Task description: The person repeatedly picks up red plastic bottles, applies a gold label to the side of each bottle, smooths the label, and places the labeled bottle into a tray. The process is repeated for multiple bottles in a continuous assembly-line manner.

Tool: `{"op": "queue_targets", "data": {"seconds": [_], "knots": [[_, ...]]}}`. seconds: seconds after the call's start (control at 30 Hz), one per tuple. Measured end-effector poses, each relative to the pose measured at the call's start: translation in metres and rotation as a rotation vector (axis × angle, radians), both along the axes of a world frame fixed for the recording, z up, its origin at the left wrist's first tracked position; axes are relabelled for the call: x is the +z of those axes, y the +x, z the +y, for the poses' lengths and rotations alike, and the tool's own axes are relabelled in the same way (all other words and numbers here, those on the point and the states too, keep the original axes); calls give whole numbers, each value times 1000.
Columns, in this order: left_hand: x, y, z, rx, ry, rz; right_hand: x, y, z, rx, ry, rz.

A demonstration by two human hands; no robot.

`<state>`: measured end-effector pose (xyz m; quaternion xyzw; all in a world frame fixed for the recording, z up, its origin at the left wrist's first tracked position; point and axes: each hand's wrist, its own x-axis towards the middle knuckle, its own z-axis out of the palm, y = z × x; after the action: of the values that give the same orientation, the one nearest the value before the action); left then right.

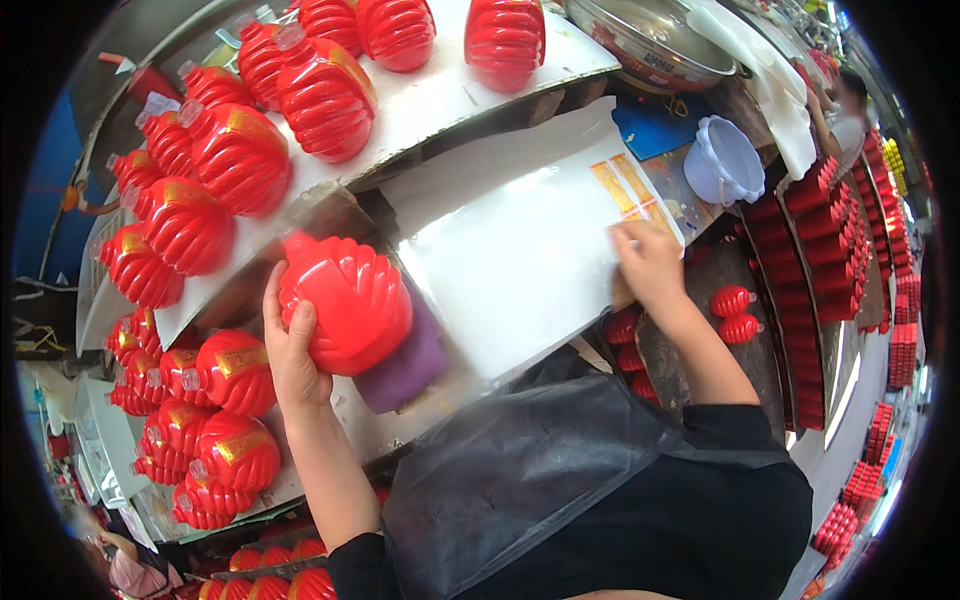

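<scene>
My left hand (298,350) grips a glossy red ribbed bottle (350,305), its fingers along the left side and the thumb on the front. The bottle is tilted, its neck toward the upper left, above a purple cloth (405,360). The side facing me shows a smooth red panel with no label on it. On the right, my right hand (652,265) is closed, fingertips curled at the lower end of a sheet of gold labels (622,180). Whatever those fingers pinch is hidden. The labels lie on a white sheet-covered board (500,270).
Red bottles with gold labels crowd the white table (420,110) at the upper left and the left side. A pale blue bucket (722,165) stands right of the labels, a metal basin (655,45) behind. Stacked red goods (820,260) line the right; other people are farther off.
</scene>
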<state>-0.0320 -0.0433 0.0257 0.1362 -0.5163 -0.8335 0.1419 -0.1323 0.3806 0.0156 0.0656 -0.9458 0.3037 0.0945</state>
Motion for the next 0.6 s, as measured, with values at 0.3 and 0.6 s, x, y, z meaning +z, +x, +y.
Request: {"op": "queue_targets", "data": {"seconds": [0.3,0.6], "knots": [[-13,-3,18,167,-15,24,-49,73,80,192,509,207],[5,9,24,203,-431,-26,-20,40,73,460,341,181]]}}
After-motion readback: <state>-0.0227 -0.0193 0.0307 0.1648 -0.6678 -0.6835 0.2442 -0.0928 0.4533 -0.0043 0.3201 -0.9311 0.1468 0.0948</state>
